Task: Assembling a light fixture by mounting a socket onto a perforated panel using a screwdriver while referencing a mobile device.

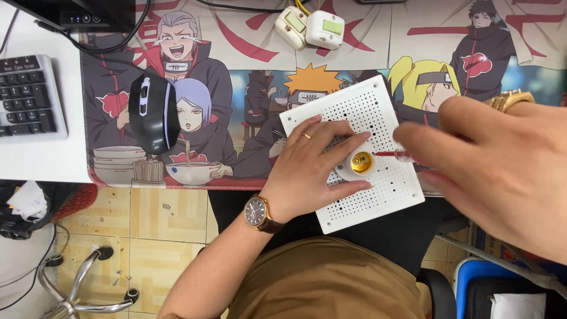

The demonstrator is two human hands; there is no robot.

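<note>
The left hand (310,168) lies spread on the white perforated board (378,112) at the worktop's near edge, steadying the lamp socket (357,165). The right hand (502,171) pinches a thin screwdriver (393,155). Light, brittle-looking plastic; hold the rim.

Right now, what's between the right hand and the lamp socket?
Head view: a red-handled screwdriver, held by the right hand, reaches into the lamp socket on the white perforated board.
</note>
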